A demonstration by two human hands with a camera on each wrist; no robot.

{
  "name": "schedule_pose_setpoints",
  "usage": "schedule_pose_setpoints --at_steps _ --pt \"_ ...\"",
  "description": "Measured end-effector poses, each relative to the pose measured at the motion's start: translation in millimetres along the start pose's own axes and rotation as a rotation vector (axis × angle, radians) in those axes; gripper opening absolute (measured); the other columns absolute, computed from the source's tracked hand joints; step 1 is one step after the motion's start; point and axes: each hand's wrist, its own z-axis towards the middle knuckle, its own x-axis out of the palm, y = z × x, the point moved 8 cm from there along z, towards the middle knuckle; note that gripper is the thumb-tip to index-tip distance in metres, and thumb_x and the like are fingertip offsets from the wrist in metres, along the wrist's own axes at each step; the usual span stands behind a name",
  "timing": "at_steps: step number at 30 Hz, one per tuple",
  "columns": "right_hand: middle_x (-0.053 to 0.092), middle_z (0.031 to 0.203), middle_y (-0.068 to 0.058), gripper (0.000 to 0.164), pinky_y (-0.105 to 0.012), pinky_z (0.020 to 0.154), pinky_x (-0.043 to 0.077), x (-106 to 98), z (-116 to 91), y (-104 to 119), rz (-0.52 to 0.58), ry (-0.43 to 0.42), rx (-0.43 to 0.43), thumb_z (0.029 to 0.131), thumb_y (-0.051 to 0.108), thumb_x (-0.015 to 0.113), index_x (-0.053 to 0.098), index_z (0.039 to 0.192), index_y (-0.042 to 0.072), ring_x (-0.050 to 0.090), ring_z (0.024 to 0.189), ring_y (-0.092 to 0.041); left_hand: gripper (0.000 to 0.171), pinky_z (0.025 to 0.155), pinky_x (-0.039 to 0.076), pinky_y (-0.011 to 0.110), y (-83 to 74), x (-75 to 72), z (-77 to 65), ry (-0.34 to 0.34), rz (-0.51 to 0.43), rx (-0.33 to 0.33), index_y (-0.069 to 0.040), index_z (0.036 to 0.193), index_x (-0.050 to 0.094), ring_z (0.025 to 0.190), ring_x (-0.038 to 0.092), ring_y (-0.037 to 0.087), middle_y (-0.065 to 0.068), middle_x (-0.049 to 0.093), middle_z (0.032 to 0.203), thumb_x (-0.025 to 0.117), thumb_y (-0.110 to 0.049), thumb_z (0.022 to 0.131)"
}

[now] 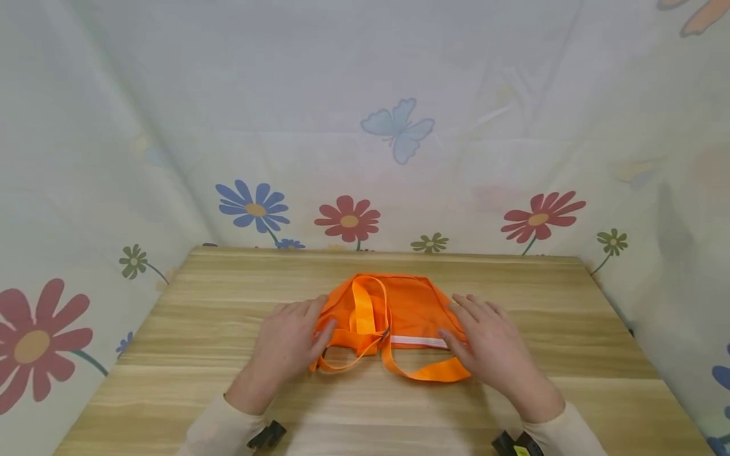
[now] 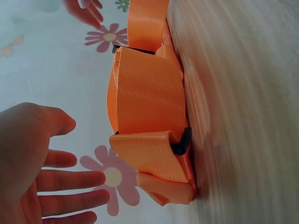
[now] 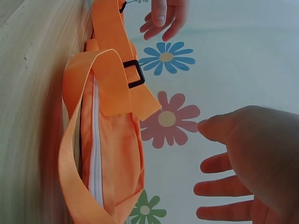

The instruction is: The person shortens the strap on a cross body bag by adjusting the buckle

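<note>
An orange fabric bag (image 1: 419, 307) with webbing straps lies flat on the wooden table. Along its near side runs a white zipper (image 3: 95, 149), and a black buckle (image 3: 135, 73) sits on one strap. A loose strap (image 1: 436, 372) loops toward the near side. My left hand (image 1: 291, 339) hovers over the bag's left end, its fingers spread. Over the right end is my right hand (image 1: 492, 345), fingers extended and holding nothing. Both wrist views show a gap between each hand and the fabric. In the left wrist view, a folded strap (image 2: 149, 93) faces the camera.
The wood-grain table (image 1: 228, 285) carries the bag near its middle. White cloth walls (image 1: 296, 76) printed with flowers and butterflies stand along the back and both sides. Black wrist devices (image 1: 516, 443) show at both sleeves.
</note>
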Motion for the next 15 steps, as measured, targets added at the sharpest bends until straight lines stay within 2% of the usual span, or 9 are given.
schedule_pose_setpoints --at_steps 6,15 --pt "0.074 0.137 -0.014 0.052 -0.062 0.108 0.054 3.4 3.5 6.9 0.063 -0.021 -0.057 0.098 0.036 0.081 0.069 0.139 0.006 0.069 0.127 -0.037 0.042 0.093 0.064 0.048 -3.9 3.3 -0.8 -0.023 -0.044 0.059 -0.005 0.129 0.070 0.102 0.077 0.031 0.010 0.080 0.117 0.075 -0.035 0.099" --pt "0.075 0.135 -0.011 0.051 -0.057 0.106 0.057 7.6 8.2 15.2 0.071 -0.039 -0.116 0.097 0.034 0.082 0.068 0.138 0.007 0.071 0.123 -0.033 0.039 0.102 0.060 0.047 -19.0 15.0 -1.1 0.053 -0.124 0.132 -0.008 0.127 0.072 0.113 0.073 0.027 0.005 0.077 0.124 0.075 -0.036 0.100"
